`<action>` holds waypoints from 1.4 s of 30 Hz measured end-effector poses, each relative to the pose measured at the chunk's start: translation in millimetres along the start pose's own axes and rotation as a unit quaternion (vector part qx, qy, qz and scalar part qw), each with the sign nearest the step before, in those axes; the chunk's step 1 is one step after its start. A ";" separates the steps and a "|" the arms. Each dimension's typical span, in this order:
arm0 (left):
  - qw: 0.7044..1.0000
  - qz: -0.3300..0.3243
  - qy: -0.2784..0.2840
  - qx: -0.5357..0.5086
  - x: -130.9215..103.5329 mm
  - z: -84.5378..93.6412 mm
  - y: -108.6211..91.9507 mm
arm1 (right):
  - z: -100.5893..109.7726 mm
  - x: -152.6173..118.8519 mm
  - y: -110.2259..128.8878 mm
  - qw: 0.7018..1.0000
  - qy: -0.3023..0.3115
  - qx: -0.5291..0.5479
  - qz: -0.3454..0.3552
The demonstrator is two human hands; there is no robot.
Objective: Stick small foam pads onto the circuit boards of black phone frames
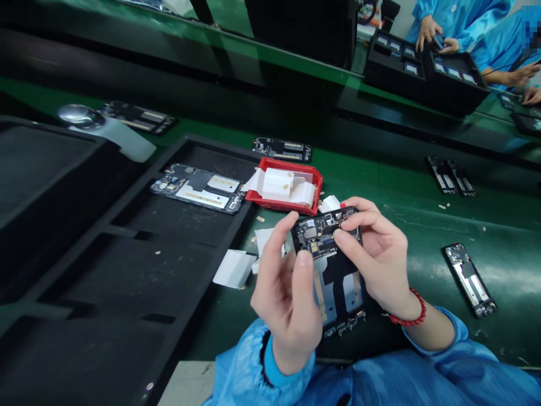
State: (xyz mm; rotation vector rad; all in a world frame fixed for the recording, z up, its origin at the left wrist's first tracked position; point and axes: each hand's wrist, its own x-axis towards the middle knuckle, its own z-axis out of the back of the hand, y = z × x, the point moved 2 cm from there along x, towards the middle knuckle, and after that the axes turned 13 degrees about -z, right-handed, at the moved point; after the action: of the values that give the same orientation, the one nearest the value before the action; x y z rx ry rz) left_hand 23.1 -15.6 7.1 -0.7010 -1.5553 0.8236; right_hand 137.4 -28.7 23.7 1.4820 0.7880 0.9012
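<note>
An opened phone body [338, 282] with its circuit board showing is held up in front of me, tilted. My left hand [289, 293] grips its left edge, thumb on the front near the board. My right hand [378, 254] is at the upper right of the same phone body, its thumb and index finger pinched together over the board; whether a small part is between them is too small to tell. Behind the phone stands a red bin [281, 206] with white film pieces inside. Another phone body [198, 188] lies on the edge of the black tray [198, 265].
More phone bodies lie on the green bench, at the back [283, 149], back left [141, 117] and right [470, 279]. White sheets [234, 269] sit beside the tray. A tape roll or dispenser is at upper left. Across the bench, people in blue sleeves handle phones near black trays [393, 70].
</note>
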 end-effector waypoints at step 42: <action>0.936 0.136 0.313 0.081 -16.5 13.8 48.5 | 77.7 16.8 -11.1 0.816 0.315 -0.401 0.272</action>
State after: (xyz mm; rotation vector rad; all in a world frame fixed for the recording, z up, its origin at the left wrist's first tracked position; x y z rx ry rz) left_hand 11.1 -3.0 -43.0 -0.9581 -0.8177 0.8137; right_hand 214.0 -49.8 11.8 0.6130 0.3149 1.9376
